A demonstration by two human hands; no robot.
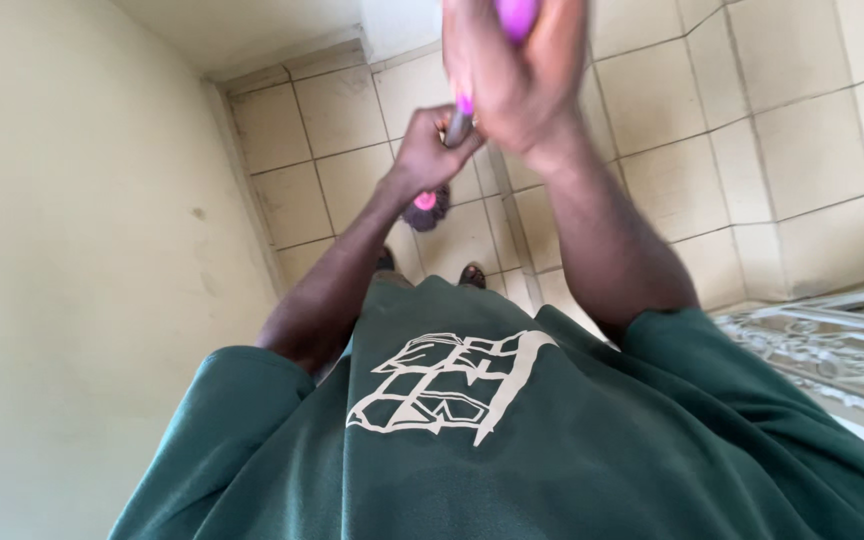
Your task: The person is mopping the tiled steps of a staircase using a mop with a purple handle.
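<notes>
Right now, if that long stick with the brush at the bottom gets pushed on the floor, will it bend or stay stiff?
The handle looks like a thin metal rod, so it probably stays stiff. The dark bristle head likely flexes and drags on the tiled floor. Both the left hand and right hand grip it, yet it seems light.

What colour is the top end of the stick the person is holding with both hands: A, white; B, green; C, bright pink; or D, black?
C: the right hand grips the stick's top end, which shows bright pink above the fingers, while the left hand holds the grey shaft lower down.
</notes>
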